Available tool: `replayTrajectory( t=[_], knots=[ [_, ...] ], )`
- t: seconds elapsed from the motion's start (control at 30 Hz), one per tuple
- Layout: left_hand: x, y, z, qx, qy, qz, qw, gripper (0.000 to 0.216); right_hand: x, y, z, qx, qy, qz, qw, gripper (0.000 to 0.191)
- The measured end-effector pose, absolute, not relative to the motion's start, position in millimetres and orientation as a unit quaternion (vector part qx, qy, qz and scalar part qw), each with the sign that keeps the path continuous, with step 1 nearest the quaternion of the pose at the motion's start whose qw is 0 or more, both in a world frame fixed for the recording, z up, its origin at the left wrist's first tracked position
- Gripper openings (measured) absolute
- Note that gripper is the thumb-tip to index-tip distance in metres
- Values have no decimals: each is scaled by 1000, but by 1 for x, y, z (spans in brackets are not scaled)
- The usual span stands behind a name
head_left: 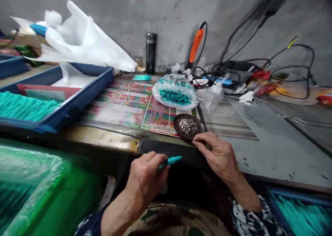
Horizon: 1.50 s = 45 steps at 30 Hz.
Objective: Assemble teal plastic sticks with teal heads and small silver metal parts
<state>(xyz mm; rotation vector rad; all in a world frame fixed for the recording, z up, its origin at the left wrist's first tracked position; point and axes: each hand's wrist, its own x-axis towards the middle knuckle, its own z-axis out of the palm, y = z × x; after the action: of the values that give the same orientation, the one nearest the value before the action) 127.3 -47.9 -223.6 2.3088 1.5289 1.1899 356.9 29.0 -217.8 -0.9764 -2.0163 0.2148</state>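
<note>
The bench (259, 142) holds a tray (77, 103), a bag (158, 91) of teal bits and a dish (176, 123) of metal bits. The right hand (220, 156) touches the dish's rim; I cannot tell if it grips. The left hand (145, 179) pinches a teal piece (171, 160) just below the dish.

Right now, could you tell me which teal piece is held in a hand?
The lone teal piece pinched in the left hand; the rest lie in the bag and the blue tray.

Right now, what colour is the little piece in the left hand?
The piece is teal; the head view shows it best.
</note>
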Motion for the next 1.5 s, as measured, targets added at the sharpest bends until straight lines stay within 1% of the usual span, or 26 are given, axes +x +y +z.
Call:
replayTrajectory(
  t=[0.1,0.33,0.47,0.6,0.7,0.83,1.0,1.2,1.33,1.5],
  knots=[
    [126,-48,-225,765,505,394,68,8,354,26,-217,-393,-795,108,449,9],
    [125,-49,-226,769,515,373,58,8,342,7,-212,-398,-774,195,453,10],
    [126,-48,-225,770,513,374,62,8,337,-4,-210,-408,-752,217,470,7],
    [128,-49,-224,774,510,371,57,8,332,-11,-206,-382,-754,239,477,6],
    [129,-51,-224,776,514,361,66,9,327,-15,-204,-373,-762,237,474,8],
    [130,-53,-223,780,513,350,78,7,320,-16,-203,-354,-781,204,473,10],
    [133,-56,-221,787,507,342,80,9,312,-19,-207,-342,-792,225,454,11],
    [135,-58,-219,796,498,338,54,12,309,-21,-210,-343,-789,230,455,11],
    [136,-59,-219,802,494,334,37,15,308,-23,-211,-334,-807,182,452,11],
    [137,-58,-221,804,491,335,9,19,305,-29,-213,-309,-844,37,437,12]
  ],
)
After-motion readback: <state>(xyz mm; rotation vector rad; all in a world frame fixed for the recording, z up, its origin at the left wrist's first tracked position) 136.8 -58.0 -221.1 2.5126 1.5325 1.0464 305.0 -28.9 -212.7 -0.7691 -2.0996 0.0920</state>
